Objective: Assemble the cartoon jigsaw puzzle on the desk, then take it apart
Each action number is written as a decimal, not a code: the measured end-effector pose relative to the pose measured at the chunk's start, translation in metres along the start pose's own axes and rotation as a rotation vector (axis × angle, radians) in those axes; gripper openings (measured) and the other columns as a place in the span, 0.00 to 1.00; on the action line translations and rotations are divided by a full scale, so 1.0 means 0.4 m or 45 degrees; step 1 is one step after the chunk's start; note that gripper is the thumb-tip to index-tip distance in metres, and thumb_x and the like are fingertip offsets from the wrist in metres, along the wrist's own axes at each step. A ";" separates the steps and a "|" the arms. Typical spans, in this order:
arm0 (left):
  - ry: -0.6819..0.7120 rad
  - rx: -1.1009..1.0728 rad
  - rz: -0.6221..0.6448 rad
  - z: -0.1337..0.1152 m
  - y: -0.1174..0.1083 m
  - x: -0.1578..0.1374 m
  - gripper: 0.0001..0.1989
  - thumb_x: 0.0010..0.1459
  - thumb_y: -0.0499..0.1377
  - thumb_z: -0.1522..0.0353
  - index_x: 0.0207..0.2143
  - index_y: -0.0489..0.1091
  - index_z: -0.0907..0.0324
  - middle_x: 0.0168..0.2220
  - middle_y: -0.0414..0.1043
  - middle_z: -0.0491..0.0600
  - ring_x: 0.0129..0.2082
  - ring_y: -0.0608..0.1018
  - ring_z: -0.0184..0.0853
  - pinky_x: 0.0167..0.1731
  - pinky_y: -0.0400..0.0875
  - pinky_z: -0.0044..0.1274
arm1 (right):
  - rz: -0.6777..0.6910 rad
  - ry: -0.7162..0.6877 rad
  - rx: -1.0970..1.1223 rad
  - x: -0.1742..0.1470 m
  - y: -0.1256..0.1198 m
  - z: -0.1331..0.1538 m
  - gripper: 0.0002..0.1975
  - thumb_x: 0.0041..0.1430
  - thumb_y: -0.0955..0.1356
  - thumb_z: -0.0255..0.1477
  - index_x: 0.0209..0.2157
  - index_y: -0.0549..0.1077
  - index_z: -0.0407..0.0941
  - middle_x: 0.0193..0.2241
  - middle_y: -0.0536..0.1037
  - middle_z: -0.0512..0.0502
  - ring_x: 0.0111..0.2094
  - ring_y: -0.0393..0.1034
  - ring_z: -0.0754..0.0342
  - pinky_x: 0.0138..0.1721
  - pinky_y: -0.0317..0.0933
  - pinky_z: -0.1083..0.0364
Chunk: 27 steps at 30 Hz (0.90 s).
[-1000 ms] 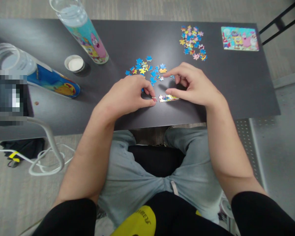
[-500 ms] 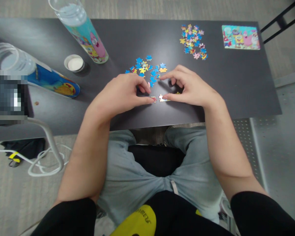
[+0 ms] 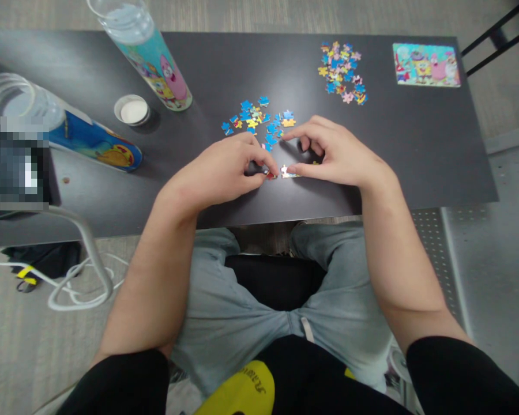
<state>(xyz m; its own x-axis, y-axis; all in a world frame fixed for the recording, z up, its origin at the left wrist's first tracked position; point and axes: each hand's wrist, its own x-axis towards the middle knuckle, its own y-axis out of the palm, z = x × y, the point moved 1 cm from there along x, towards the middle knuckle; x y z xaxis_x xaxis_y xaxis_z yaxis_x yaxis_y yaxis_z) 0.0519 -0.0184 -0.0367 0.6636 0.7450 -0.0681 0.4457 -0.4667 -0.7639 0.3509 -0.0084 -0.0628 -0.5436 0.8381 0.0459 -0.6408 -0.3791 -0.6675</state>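
My left hand (image 3: pixel 229 167) has its thumb and index finger closed on a small red jigsaw puzzle piece (image 3: pixel 271 175) lying on the dark table. Just right of that piece, with a narrow gap between, lies a pale puzzle section (image 3: pixel 284 172). The thumb of my right hand (image 3: pixel 335 150) rests on this section and partly hides it. My right fingers are apart, the index stretched toward a loose group of mostly blue puzzle pieces (image 3: pixel 271 138) beyond both hands.
A second heap of puzzle pieces (image 3: pixel 339 66) lies farther back, left of a cartoon picture card (image 3: pixel 427 65). On the left are two clear-topped cartoon tubes, one upright-looking (image 3: pixel 155 63) and one blue (image 3: pixel 95 141), and a small round lid (image 3: pixel 133 110). The table's front edge (image 3: pixel 281 220) is near my lap.
My left index finger has come down onto the red piece, beside the thumb, and the thumb has drawn back slightly. My right hand has barely moved.
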 end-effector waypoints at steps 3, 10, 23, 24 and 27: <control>0.010 -0.031 -0.027 0.003 -0.006 -0.002 0.14 0.70 0.63 0.61 0.48 0.90 0.48 0.51 0.83 0.50 0.55 0.84 0.46 0.66 0.80 0.40 | 0.005 0.012 0.009 0.000 -0.002 0.003 0.35 0.64 0.88 0.61 0.64 0.90 0.58 0.50 0.83 0.37 0.46 0.74 0.31 0.55 0.80 0.24; -0.103 0.077 -0.135 -0.007 0.002 -0.006 0.15 0.65 0.73 0.52 0.49 0.88 0.47 0.51 0.86 0.50 0.55 0.84 0.48 0.64 0.79 0.41 | 0.016 -0.003 -0.038 -0.001 -0.002 0.001 0.36 0.66 0.85 0.62 0.66 0.89 0.58 0.49 0.84 0.37 0.47 0.76 0.30 0.57 0.79 0.24; -0.172 0.105 -0.083 -0.017 -0.003 -0.001 0.11 0.69 0.72 0.55 0.49 0.90 0.46 0.49 0.88 0.50 0.51 0.85 0.46 0.59 0.78 0.40 | 0.026 0.046 -0.063 0.002 -0.005 0.025 0.38 0.62 0.85 0.65 0.66 0.90 0.61 0.48 0.86 0.38 0.47 0.74 0.28 0.57 0.79 0.21; -0.178 0.108 -0.077 -0.018 -0.003 0.000 0.11 0.69 0.72 0.55 0.48 0.90 0.46 0.49 0.88 0.50 0.51 0.85 0.47 0.58 0.78 0.40 | 0.028 0.044 -0.058 0.003 -0.005 0.025 0.37 0.62 0.85 0.64 0.65 0.90 0.61 0.48 0.86 0.38 0.47 0.73 0.28 0.57 0.79 0.21; -0.199 0.114 -0.072 -0.026 -0.003 0.001 0.11 0.68 0.73 0.56 0.49 0.89 0.47 0.50 0.89 0.49 0.51 0.84 0.46 0.56 0.76 0.40 | 0.025 0.032 -0.039 0.003 -0.005 0.022 0.36 0.63 0.85 0.62 0.65 0.90 0.59 0.49 0.85 0.37 0.48 0.74 0.29 0.58 0.78 0.22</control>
<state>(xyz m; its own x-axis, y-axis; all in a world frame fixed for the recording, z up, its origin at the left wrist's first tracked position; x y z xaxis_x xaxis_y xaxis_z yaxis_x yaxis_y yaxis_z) 0.0577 -0.0225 -0.0292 0.5343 0.8372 -0.1169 0.4201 -0.3830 -0.8227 0.3467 -0.0103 -0.0550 -0.5419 0.8403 0.0136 -0.6128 -0.3840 -0.6907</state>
